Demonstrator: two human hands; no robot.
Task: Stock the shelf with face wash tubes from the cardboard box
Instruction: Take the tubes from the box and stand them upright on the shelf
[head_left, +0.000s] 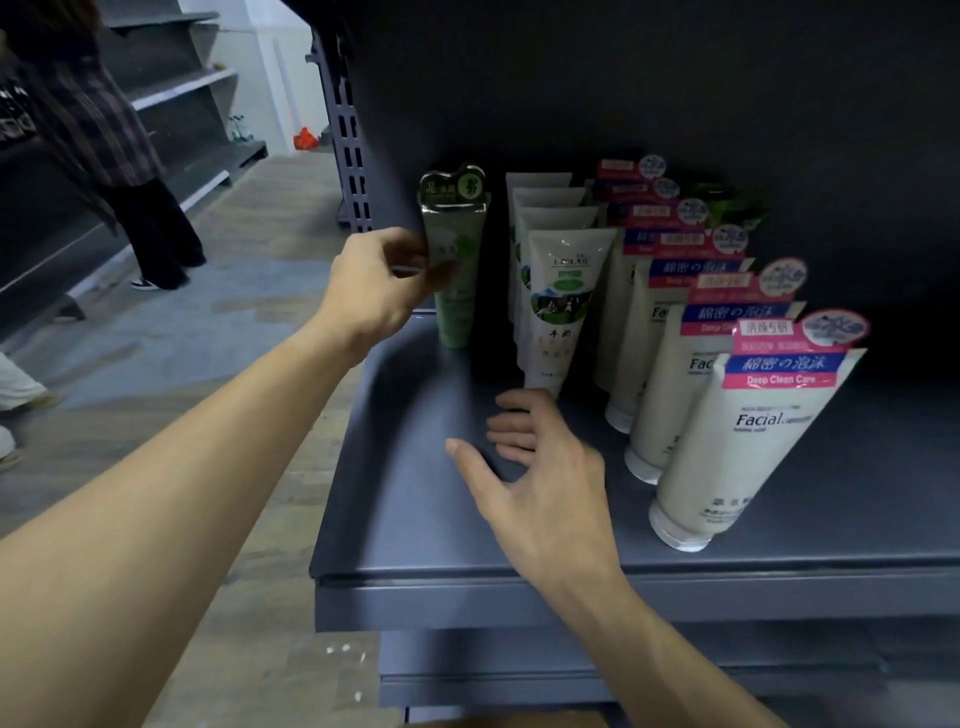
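Left hand (379, 283) is pinching the green face wash tube (457, 260), standing upright mid-frame at the shelf (415, 519) back-left. Right hand (535, 467) is hovering loose and empty, lower center, farther away.

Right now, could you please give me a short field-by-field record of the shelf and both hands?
left hand: grips the green tube, upright at the shelf's left end
right hand: open above the bare shelf, holding nothing
middle row: white tubes with a green label, caps down
right row: white Facial tubes with pink and blue headers, caps down
cardboard box: not in view
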